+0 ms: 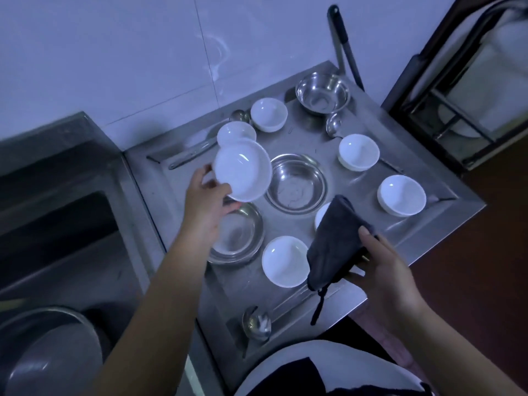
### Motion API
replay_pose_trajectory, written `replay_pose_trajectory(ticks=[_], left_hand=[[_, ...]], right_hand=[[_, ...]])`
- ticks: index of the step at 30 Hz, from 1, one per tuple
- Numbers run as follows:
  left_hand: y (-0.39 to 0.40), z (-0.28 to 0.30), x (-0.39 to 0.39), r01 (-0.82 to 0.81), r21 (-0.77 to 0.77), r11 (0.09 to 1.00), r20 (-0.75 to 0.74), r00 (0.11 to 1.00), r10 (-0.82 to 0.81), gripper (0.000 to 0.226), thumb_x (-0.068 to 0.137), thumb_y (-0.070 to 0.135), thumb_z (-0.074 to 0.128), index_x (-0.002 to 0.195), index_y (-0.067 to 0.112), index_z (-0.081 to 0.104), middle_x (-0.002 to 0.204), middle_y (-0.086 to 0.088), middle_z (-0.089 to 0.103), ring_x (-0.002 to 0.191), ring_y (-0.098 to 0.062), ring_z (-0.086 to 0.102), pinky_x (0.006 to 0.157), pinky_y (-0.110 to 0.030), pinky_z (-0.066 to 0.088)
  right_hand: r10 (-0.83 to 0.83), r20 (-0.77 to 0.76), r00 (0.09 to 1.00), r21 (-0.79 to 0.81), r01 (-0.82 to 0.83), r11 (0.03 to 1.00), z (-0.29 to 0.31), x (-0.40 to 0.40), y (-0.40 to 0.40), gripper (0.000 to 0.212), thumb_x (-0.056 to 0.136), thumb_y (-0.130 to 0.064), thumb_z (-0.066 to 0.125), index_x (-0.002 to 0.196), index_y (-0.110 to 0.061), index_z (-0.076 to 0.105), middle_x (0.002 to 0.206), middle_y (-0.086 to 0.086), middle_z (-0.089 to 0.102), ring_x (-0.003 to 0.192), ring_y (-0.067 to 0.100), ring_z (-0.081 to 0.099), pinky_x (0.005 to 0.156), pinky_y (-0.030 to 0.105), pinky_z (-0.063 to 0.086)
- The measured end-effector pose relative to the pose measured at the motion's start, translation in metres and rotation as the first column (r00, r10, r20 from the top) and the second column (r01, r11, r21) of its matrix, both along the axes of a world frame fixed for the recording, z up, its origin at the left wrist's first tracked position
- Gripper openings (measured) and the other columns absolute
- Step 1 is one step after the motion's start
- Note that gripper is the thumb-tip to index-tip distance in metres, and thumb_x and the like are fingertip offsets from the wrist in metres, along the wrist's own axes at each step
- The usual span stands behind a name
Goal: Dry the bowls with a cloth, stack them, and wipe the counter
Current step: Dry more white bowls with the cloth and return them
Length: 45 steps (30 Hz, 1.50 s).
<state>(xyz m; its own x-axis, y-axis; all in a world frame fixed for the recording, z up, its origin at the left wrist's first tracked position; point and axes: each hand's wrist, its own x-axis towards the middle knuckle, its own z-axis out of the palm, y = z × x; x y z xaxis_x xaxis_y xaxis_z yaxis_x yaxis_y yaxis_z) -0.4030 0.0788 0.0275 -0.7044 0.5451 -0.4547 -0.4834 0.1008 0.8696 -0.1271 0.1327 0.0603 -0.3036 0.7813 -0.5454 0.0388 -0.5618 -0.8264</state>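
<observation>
My left hand (205, 195) holds a white bowl (243, 170) up above the counter (445, 201), tipped toward me. My right hand (383, 270) grips the dark cloth (337, 244). I think drying is just starting; next the cloth must go inside this bowl.

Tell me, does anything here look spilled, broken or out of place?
Nothing stands out. The white bowls sit upright and scattered on the steel counter, none stacked yet; no chip or spill is visible in this dim light.

A single head-worn wide-angle camera looks forward and steeply down, close over the steel surface (428, 232) beside the wall.
</observation>
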Motion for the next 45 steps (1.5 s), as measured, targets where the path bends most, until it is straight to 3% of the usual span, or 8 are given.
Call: replay_pose_trajectory(ticks=[11,20,24,28,30,38,41,45], left_hand=[[-0.002,0.047,0.134,0.141,0.287,0.948,-0.077,0.989,-0.124,0.059,0.078,-0.007,0.064,0.129,0.022,0.059,0.131,-0.005,0.062,0.121,-0.028,0.062,0.08,-0.039,0.061],[0.026,0.08,0.171,0.166,0.287,0.943,-0.226,0.969,-0.102,0.06,0.073,0.002,0.069,0.121,0.037,0.062,0.121,0.014,0.068,0.121,-0.023,0.063,0.079,-0.034,0.06],[0.043,0.086,0.183,0.174,0.254,0.951,-0.259,0.96,-0.106,0.059,0.075,0.0,0.071,0.121,0.036,0.062,0.125,0.011,0.067,0.121,-0.024,0.063,0.086,-0.044,0.061],[0.062,0.088,0.202,0.191,0.237,0.952,-0.223,0.965,-0.138,0.056,0.076,0.0,0.07,0.123,0.03,0.063,0.121,0.008,0.069,0.113,-0.023,0.068,0.086,-0.05,0.061],[0.069,0.086,0.212,0.2,0.225,0.954,-0.198,0.968,-0.156,0.055,0.075,0.001,0.07,0.123,0.028,0.063,0.123,0.001,0.067,0.111,-0.027,0.069,0.088,-0.055,0.059],[0.076,0.069,0.235,0.184,0.314,0.931,0.116,0.966,-0.231,0.05,0.08,-0.004,0.064,0.126,0.015,0.06,0.116,-0.016,0.067,0.112,-0.037,0.065,0.088,-0.05,0.058],[0.074,0.067,0.246,0.186,0.342,0.921,0.203,0.943,-0.266,0.042,0.09,-0.009,0.055,0.121,0.019,0.061,0.096,-0.009,0.069,0.103,-0.034,0.064,0.088,-0.048,0.057],[0.073,0.065,0.257,0.116,0.26,0.959,0.24,0.954,-0.18,0.051,0.088,-0.012,0.054,0.127,0.02,0.057,0.09,-0.014,0.061,0.099,-0.031,0.059,0.08,-0.047,0.06]], right_hand=[[0.128,-0.009,0.992,0.004,-0.128,0.992,0.005,0.023,0.008,0.022,0.101,-0.031,0.053,0.11,-0.023,0.071,0.104,0.001,0.077,0.092,0.019,0.072,0.085,0.049,0.057],[0.114,-0.109,0.987,0.07,-0.107,0.992,0.031,0.061,0.052,0.021,0.101,-0.028,0.053,0.113,-0.024,0.07,0.104,-0.001,0.077,0.1,0.021,0.071,0.085,0.046,0.056],[0.069,-0.112,0.991,0.232,-0.041,0.972,0.044,0.082,0.071,0.022,0.102,-0.019,0.053,0.113,-0.026,0.071,0.094,-0.008,0.077,0.091,0.01,0.071,0.08,0.037,0.055],[0.055,-0.11,0.992,0.493,0.006,0.87,0.066,0.097,0.093,0.033,0.102,-0.013,0.056,0.132,-0.019,0.064,0.124,-0.002,0.072,0.122,0.018,0.063,0.11,0.05,0.044],[0.034,-0.147,0.989,0.547,0.052,0.836,0.082,0.103,0.107,0.033,0.102,-0.012,0.055,0.134,-0.019,0.062,0.126,-0.001,0.071,0.123,0.019,0.063,0.109,0.055,0.045],[0.078,-0.449,0.89,0.095,-0.039,0.995,0.117,0.126,0.164,0.047,0.102,-0.04,0.05,0.138,-0.011,0.056,0.121,0.008,0.068,0.113,0.03,0.068,0.08,0.049,0.059],[0.154,-0.242,0.958,0.334,-0.066,0.94,0.093,0.123,0.159,0.029,0.102,-0.025,0.055,0.129,-0.02,0.065,0.113,0.0,0.073,0.109,0.026,0.07,0.08,0.047,0.061],[0.211,0.208,0.955,0.773,-0.293,0.563,0.068,0.131,0.139,0.035,0.095,-0.013,0.068,0.128,-0.027,0.066,0.118,-0.01,0.069,0.109,0.003,0.063,0.094,0.03,0.053]])
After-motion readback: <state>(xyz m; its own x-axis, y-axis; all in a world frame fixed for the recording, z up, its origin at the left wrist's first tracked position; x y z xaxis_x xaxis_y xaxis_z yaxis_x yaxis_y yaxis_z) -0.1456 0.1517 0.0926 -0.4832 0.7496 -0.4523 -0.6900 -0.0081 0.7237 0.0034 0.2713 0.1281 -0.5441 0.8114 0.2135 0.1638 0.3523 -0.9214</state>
